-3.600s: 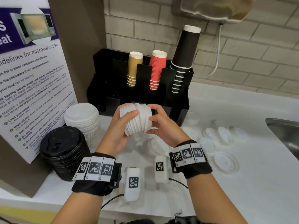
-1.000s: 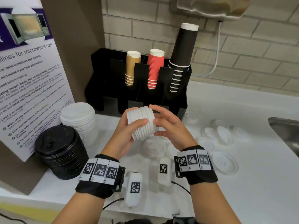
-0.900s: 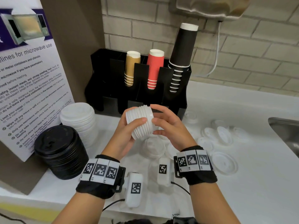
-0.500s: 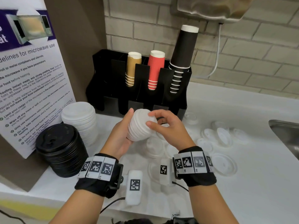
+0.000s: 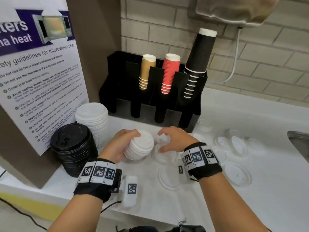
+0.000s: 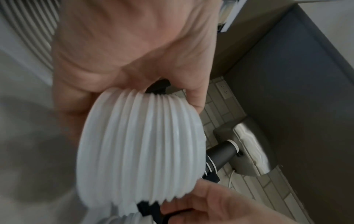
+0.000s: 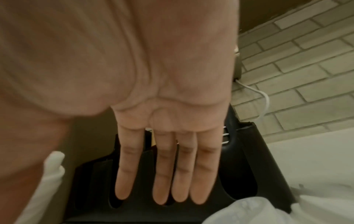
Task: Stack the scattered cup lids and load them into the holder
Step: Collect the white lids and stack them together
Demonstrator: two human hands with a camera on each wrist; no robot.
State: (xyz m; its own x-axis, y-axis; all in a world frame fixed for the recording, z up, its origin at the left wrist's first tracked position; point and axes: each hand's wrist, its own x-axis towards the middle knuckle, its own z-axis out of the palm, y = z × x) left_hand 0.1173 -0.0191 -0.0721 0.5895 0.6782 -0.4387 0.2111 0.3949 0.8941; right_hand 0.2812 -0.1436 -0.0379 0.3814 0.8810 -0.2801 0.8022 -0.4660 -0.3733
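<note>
Across the lower frame a white table point(image 5: 267, 206) is carrying everything. At upper center the black holder point(image 5: 120, 91) is standing against the wall, with cups in three of its slots. Black lids point(image 5: 73, 148) and white lids point(image 5: 93, 119) are sitting stacked at left. Loose lids point(image 5: 237, 176) are lying scattered at right. At center the left hand point(image 5: 117, 148) is gripping a lid stack point(image 5: 140, 146), held tilted. Beside it the right hand point(image 5: 173, 139) is hovering with fingers point(image 7: 162, 174) straight, holding nothing.
</note>
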